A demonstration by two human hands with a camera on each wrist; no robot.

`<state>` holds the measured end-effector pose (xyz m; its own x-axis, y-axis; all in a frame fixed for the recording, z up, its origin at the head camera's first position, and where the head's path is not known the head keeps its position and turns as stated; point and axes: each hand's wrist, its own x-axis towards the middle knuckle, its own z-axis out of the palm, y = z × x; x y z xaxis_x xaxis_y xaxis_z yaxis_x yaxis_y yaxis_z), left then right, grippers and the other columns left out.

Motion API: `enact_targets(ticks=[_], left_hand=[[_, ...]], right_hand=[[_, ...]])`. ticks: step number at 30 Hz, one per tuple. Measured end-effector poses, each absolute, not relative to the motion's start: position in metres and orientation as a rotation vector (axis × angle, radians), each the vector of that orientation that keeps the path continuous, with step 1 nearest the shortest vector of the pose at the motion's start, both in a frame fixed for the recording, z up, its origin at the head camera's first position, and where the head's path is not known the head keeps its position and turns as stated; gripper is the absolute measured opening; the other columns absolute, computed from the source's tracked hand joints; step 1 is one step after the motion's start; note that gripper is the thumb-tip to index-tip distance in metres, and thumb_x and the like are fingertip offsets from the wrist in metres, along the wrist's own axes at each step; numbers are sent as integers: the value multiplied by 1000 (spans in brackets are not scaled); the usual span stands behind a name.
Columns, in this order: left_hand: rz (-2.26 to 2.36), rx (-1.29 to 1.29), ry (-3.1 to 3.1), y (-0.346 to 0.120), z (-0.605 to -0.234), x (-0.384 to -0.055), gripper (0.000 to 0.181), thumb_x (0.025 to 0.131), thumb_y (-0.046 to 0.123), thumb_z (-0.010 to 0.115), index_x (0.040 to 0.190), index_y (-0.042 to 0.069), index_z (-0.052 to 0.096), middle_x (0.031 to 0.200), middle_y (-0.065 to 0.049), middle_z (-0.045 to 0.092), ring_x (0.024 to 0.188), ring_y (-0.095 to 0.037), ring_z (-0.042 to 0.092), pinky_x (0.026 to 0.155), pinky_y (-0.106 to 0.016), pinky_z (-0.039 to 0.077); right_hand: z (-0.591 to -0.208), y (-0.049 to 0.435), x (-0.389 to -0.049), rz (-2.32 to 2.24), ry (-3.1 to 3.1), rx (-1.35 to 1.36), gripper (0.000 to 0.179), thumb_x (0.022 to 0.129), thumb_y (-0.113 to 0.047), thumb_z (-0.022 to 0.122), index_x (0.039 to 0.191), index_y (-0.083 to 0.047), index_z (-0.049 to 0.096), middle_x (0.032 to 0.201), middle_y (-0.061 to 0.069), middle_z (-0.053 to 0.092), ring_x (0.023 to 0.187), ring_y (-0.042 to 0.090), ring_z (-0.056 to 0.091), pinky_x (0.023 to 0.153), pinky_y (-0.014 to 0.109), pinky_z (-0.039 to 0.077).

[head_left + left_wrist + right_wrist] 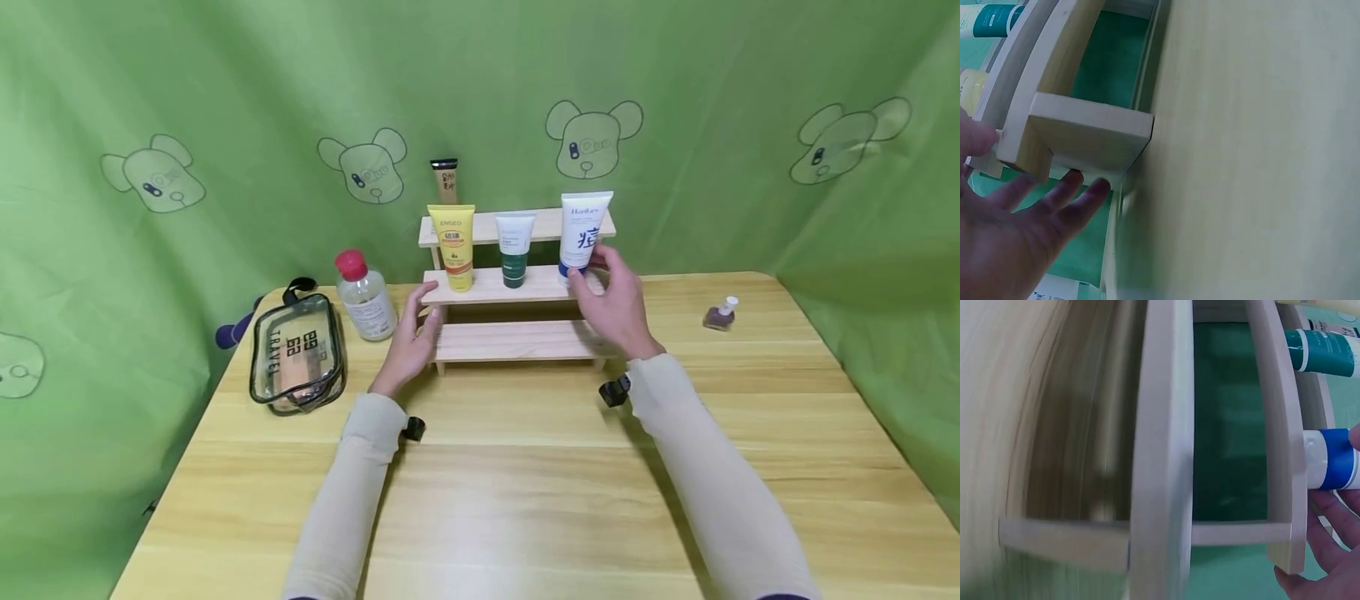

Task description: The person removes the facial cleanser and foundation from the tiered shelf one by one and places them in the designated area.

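A three-tier wooden shelf [517,342] stands on the table. My right hand [617,307] pinches a white squeeze tube [585,225] low near its blue cap [1337,459], thumb in front and fingers behind, at the right end of the middle tier. Left of it on that tier, a white-and-green tube [514,250] and a yellow tube [454,246] stand cap down. At the shelf's left end is my left hand [408,354], its loosely extended fingers [1069,203] spread beside the side support. A beige tube with a black cap [446,177] rises behind the yellow one.
Left of the shelf stand a clear bottle with a red cap [366,302] and a transparent travel pouch [297,354] with something inside. A small purple bottle with a white cap [721,314] is at the right. Behind the table hangs a green curtain [480,75].
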<state>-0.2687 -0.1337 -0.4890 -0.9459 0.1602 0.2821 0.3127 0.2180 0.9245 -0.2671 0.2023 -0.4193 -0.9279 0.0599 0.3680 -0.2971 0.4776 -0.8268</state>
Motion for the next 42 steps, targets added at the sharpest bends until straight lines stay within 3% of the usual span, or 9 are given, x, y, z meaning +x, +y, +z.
enact_targets(ticks=[6,13,17,22,26,29,34,36,42], left_hand=[[-1895,-420,-2344,-133,-486,-268,48,116,13,46,163,22,40,169,-17,43,141,-44,57,121,-58,47],[-1916,-369,-2341,-129,-483,-269,49,115,7,44,164,12,37,141,-35,56,122,-45,59,107,-45,50],[-1934,-375,-2328,-129,-483,-269,49,115,8,46,163,15,38,144,-31,56,124,-47,61,103,-40,51],[-1946,-399,-2325,-128,-485,-268,48,114,9,48,161,19,41,153,-24,53,132,-46,61,109,-48,52],[-1937,-387,-2328,-128,-488,-267,48,114,9,49,159,22,42,149,-22,55,131,-45,62,110,-51,53],[-1919,-377,-2333,-130,-490,-267,47,114,10,49,159,24,43,145,-21,57,130,-46,62,110,-52,54],[-1915,-376,-2327,-131,-491,-267,46,114,11,50,158,24,43,146,-21,56,131,-47,62,110,-54,54],[-1914,-373,-2322,-131,-490,-267,45,114,12,50,157,23,43,147,-20,56,132,-46,62,110,-54,54],[-1915,-371,-2312,-132,-486,-269,45,113,11,50,157,20,43,146,-21,57,128,-43,64,108,-51,54]], right_hand=[[-415,200,-269,1548,-2350,204,57,107,-19,69,157,0,48,151,25,61,143,41,60,130,53,41],[-412,201,-274,1618,-2347,278,62,107,-14,68,162,-3,41,155,23,58,142,38,59,129,49,44],[-411,205,-270,1617,-2386,241,60,107,-17,69,159,-4,42,155,22,58,143,37,58,130,50,43],[-411,213,-255,1603,-2405,202,58,108,-18,69,157,-4,43,154,20,59,141,36,59,128,51,44],[-412,226,-240,1575,-2411,204,56,108,-16,68,157,-2,43,152,23,60,140,38,60,127,54,46],[-413,238,-227,1552,-2426,198,57,109,-16,67,158,-1,42,153,24,60,139,36,61,124,42,51],[-413,258,-209,1536,-2462,150,59,111,-19,65,161,-1,38,150,28,62,120,2,64,95,7,56],[-414,265,-203,1522,-2480,130,60,111,-20,64,161,0,38,149,30,62,113,-8,60,89,3,54],[-420,282,-191,1445,-2536,95,61,111,-21,65,161,1,38,148,32,61,112,-9,55,85,4,53]])
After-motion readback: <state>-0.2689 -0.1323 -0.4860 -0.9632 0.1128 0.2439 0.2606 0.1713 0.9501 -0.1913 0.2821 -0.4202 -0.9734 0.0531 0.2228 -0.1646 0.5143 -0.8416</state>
